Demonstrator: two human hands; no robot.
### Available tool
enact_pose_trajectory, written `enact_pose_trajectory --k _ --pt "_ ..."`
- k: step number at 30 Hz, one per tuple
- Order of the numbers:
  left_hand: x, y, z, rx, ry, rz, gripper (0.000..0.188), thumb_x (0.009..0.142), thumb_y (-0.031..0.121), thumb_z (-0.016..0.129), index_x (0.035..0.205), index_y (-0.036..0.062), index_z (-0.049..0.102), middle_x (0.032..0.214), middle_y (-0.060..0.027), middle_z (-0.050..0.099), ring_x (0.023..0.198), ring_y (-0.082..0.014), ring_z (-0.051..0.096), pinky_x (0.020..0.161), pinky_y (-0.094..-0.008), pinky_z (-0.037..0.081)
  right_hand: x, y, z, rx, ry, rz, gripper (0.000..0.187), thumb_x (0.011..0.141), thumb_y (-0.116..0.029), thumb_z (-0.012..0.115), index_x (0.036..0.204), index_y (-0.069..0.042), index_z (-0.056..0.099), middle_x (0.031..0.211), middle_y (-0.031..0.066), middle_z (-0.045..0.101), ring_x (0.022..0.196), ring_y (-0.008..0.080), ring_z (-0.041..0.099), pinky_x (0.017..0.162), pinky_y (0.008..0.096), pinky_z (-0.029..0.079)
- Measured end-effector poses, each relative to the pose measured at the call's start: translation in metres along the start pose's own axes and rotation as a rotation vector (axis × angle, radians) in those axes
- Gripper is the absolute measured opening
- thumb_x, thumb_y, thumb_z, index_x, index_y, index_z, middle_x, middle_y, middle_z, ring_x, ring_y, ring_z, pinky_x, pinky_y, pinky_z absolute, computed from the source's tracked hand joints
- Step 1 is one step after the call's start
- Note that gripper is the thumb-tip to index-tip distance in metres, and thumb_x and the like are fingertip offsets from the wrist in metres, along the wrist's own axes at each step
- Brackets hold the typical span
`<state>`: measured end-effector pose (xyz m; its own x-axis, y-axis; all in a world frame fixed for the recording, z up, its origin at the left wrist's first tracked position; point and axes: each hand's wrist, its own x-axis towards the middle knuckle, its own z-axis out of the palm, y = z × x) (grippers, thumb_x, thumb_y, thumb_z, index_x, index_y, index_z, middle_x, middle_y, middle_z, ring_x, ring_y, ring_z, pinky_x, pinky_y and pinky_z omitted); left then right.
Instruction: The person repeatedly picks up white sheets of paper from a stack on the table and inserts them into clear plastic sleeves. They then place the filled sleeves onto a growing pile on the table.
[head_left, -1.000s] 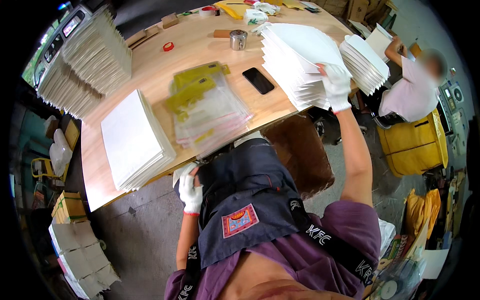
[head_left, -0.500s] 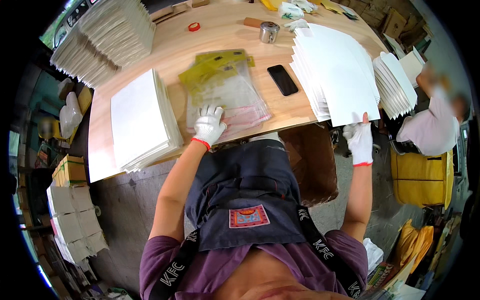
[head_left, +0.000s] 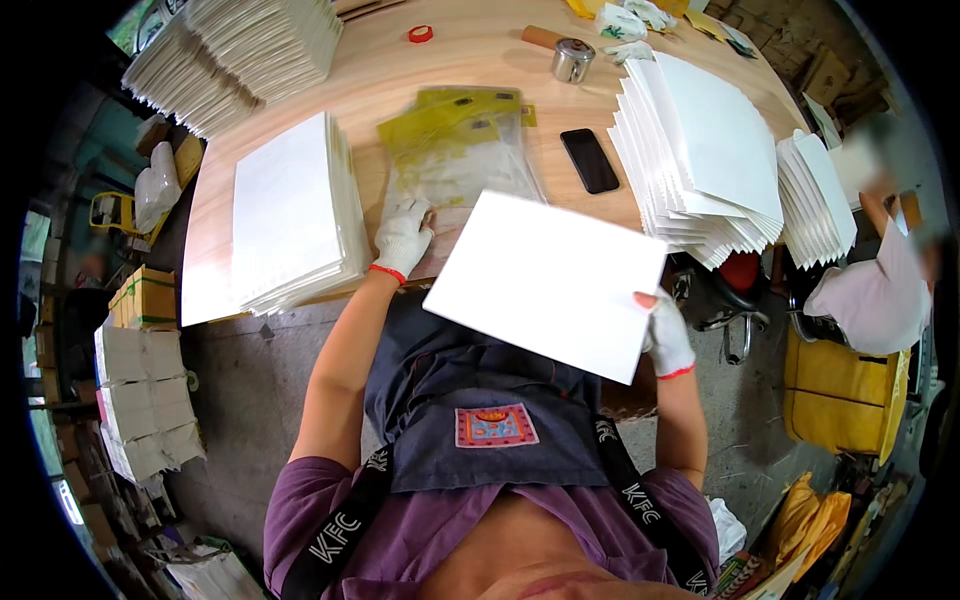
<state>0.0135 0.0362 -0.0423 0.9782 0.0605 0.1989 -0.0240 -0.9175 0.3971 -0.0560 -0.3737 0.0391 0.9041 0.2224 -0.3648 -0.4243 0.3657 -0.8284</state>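
My right hand [head_left: 668, 338], in a white knit glove with a red cuff, grips the right edge of a white cardboard sheet [head_left: 550, 285]. Its bare thumb lies on top. The sheet hangs tilted over the table's front edge and my lap. My left hand [head_left: 403, 240], gloved alike, rests at the near left edge of a pile of clear plastic bags [head_left: 465, 165] with yellow-green printed ends. Its fingers are drawn together on the bag's edge, thumb bare; the fingertips are partly hard to make out. The sheet covers part of the bags' near right side.
White sheets [head_left: 715, 140] lie fanned on the right, another stack [head_left: 815, 195] beyond. At left sits a plastic-sleeved stack [head_left: 290, 210]; taller piles [head_left: 250, 50] stand behind. A black phone [head_left: 590, 161], metal cup [head_left: 573, 62] and red tape roll [head_left: 420, 34] lie between. A person [head_left: 880, 265] sits right.
My right hand has taken a white sheet off the right-hand fan and brought it left, before the bags. My left hand's fingers have drawn together at the bags' left edge.
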Motion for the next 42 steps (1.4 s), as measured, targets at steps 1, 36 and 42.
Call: enact_pose_trajectory --k 1,36,42 --pt "-0.001 -0.002 0.0 -0.013 -0.01 -0.007 0.021 0.074 0.011 0.058 0.095 0.0154 0.061 0.098 -0.0069 0.059 0.093 -0.0299 0.055 0.074 -0.0413 0.048 0.011 0.018 -0.026 0.02 -0.114 0.13 0.043 0.082 -0.014 0.06 0.118 0.006 0.049 0.103 0.014 0.063 0.086 0.0195 0.065 0.07 0.0288 0.055" --pt "-0.095 0.095 0.098 -2.266 -0.14 -0.79 0.05 0.096 0.042 0.035 0.125 0.0036 0.048 0.118 -0.0156 0.057 0.106 -0.0299 0.057 0.09 -0.0394 0.049 -0.027 0.068 0.059 0.016 0.097 0.124 0.03 0.096 -0.026 0.05 0.114 -0.001 0.051 0.089 0.009 0.064 0.061 0.0147 0.062 0.045 0.0248 0.047" --pt "-0.124 0.109 0.075 -1.551 -0.326 -0.824 0.024 0.09 0.016 0.055 0.11 0.0038 0.058 0.098 -0.0105 0.064 0.08 -0.02 0.064 0.067 -0.0319 0.055 0.036 0.149 0.065 0.535 -0.032 0.085 0.038 0.097 -0.012 0.044 0.131 0.002 0.037 0.123 0.0192 0.05 0.112 0.0307 0.054 0.095 0.0417 0.049"
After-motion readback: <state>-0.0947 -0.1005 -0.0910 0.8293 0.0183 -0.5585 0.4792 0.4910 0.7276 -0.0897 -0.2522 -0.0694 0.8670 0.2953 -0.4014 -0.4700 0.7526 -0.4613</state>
